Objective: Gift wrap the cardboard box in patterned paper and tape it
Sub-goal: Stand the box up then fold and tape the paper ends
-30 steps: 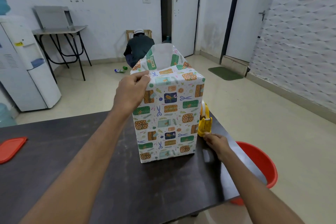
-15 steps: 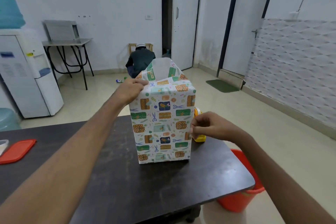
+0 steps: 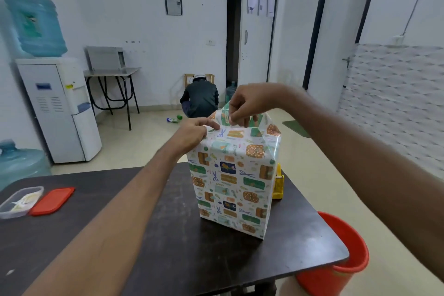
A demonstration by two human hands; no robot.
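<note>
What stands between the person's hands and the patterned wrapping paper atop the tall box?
Nothing visible: the left hand holds the patterned wrapping paper at the top edge, and the right hand pinches its upright flap. The yellow tape dispenser stands aside.

A red lid point(image 3: 51, 200) beside a clear container point(image 3: 20, 202)

Office back room: water dispenser point(image 3: 60, 108), spare bottles point(image 3: 19, 166).

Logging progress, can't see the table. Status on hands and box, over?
Left hand grips wrapped box at top edge. Right hand pinches upright flap. Top end not yet closed. Tape dispenser beside box, untouched.
</note>
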